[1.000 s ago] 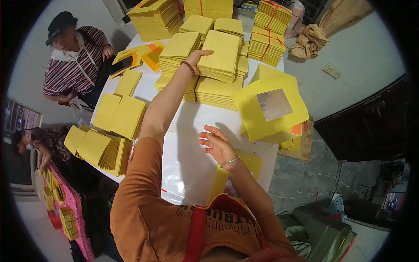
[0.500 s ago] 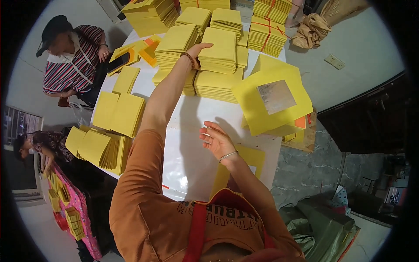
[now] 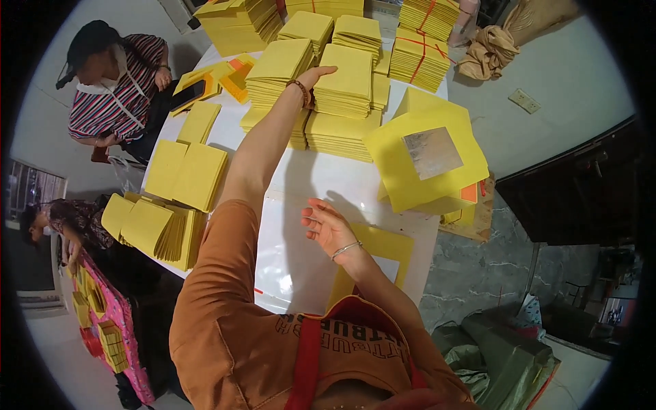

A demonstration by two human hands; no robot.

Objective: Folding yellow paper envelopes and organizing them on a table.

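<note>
While the left hand [image 3: 311, 82] lays its thumb atop a yellow stack [image 3: 346, 76] across the table [image 3: 283, 198], its hidden fingers' grip I can't tell; the right hand [image 3: 329, 229] hangs nearer, fingers loosely curled, slightly spread.

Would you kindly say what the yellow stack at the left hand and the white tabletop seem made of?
Yellow stack: matte finish and thin layered edges suggest paper or card, possibly fabric. White tabletop: bright glare suggests something glossy, perhaps plastic sheeting.
</note>
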